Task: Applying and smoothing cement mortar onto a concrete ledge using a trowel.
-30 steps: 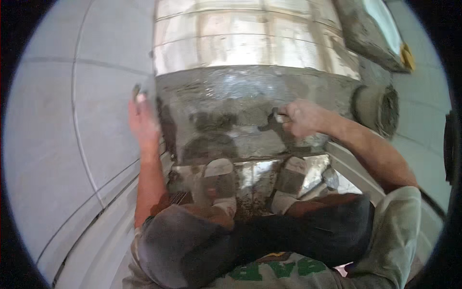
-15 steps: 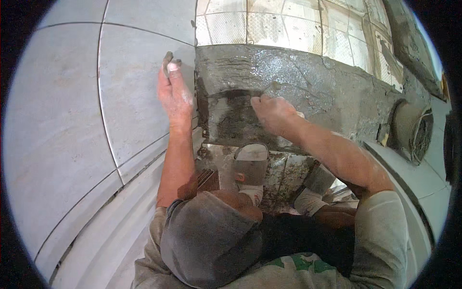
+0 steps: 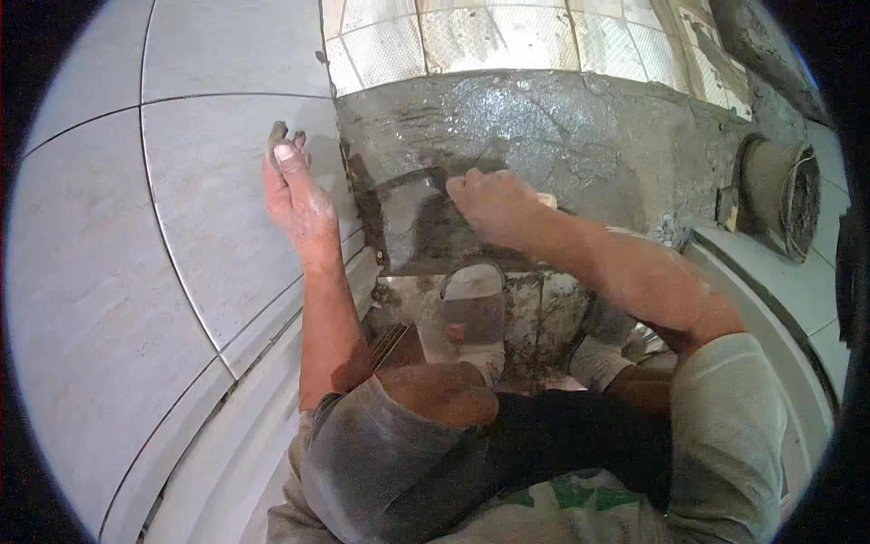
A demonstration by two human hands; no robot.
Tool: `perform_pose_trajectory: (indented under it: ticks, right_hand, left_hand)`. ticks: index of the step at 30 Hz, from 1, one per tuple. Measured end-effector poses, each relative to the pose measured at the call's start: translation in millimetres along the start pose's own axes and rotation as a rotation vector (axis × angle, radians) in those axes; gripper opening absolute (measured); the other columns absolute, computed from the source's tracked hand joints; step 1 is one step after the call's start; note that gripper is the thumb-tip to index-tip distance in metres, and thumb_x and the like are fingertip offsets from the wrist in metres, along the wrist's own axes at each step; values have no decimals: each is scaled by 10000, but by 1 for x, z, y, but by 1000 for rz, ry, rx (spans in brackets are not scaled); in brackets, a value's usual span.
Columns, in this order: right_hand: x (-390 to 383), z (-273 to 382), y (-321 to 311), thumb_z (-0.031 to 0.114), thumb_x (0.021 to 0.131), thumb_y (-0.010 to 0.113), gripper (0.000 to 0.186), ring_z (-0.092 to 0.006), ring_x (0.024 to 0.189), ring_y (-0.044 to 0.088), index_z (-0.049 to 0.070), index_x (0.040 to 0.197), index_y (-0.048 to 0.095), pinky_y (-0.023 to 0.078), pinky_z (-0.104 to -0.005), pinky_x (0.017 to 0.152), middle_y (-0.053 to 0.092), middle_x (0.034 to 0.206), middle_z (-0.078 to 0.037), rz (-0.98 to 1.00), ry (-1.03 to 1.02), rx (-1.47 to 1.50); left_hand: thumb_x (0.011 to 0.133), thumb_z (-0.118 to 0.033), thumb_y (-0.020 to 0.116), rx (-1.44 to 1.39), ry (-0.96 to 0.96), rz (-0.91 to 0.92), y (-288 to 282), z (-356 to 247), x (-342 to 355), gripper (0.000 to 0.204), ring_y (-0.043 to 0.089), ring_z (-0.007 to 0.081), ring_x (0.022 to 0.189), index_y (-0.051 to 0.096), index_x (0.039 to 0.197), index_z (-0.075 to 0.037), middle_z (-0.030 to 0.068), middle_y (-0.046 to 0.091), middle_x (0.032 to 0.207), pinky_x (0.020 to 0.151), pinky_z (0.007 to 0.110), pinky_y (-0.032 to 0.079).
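Observation:
My right hand (image 3: 494, 204) is closed around the handle of a trowel (image 3: 547, 200), whose pale handle end shows behind the fist. The blade is smeared by motion and lies low over the wet grey mortar (image 3: 625, 163), so its outline is hard to make out. To the left, my left hand (image 3: 304, 199) is raised in front of the pale tiles (image 3: 231, 172), apart from the mortar. Its fingers are loosely curled with the tips apart. Grey mortar coats them, and I see nothing plainly held.
White textured tiles (image 3: 503, 41) border the mortar at the far side. A mortar-caked round pipe end (image 3: 784, 195) sticks up at the right. A pale ledge (image 3: 227, 453) runs along the lower left. My sandalled foot (image 3: 476, 308) stands on dirty tiles close to the mortar's near edge.
The view has shifted, so tiles, mortar and pipe sit further left. Both hands appear further left too; the trowel blade has moved over the mortar. My left hand keeps about the same pose.

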State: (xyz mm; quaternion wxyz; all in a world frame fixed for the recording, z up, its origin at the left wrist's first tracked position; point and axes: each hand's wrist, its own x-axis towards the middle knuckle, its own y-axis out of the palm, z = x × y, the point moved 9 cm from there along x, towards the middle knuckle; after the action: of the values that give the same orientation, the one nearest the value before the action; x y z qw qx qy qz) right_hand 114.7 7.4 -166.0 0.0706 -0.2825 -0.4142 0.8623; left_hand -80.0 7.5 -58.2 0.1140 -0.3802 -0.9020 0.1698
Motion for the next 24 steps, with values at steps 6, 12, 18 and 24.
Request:
perform_pose_trajectory:
  ticks: [6, 12, 18, 24]
  right_hand:
    - [-4, 3, -9, 78, 781, 570, 305, -363, 836, 637, -16, 1052, 465, 536, -441, 675, 579, 961, -204, -19, -19, 56]
    - [-6, -3, -25, 102, 773, 569, 270, -347, 831, 650, -21, 1009, 522, 537, -443, 688, 624, 915, -197, 72, 79, 156]
    - [4, -20, 4, 163, 784, 591, 224, -308, 894, 663, -18, 894, 662, 545, -417, 736, 667, 938, -197, 222, 135, 102]
    - [32, -16, 3, 148, 771, 580, 185, -334, 823, 667, -5, 852, 644, 539, -439, 690, 670, 837, -172, 71, 59, 39]
  left_hand:
    - [984, -384, 400, 53, -2, 17, -5, 2, 3, 542, 514, 278, 1162, 438, 1308, 49, 175, 477, 1309, 976, 421, 401]
    - [984, -357, 410, 40, 14, -8, -5, 10, 4, 513, 534, 249, 1113, 456, 1301, 44, 186, 524, 1232, 933, 382, 429]
    - [984, -362, 412, 36, 12, -14, -7, 7, 5, 522, 524, 264, 1138, 452, 1299, 52, 200, 507, 1253, 965, 397, 408]
    - [976, -374, 434, 12, -30, -30, -7, 15, 5, 537, 525, 260, 1132, 446, 1303, 52, 191, 513, 1249, 969, 378, 406]
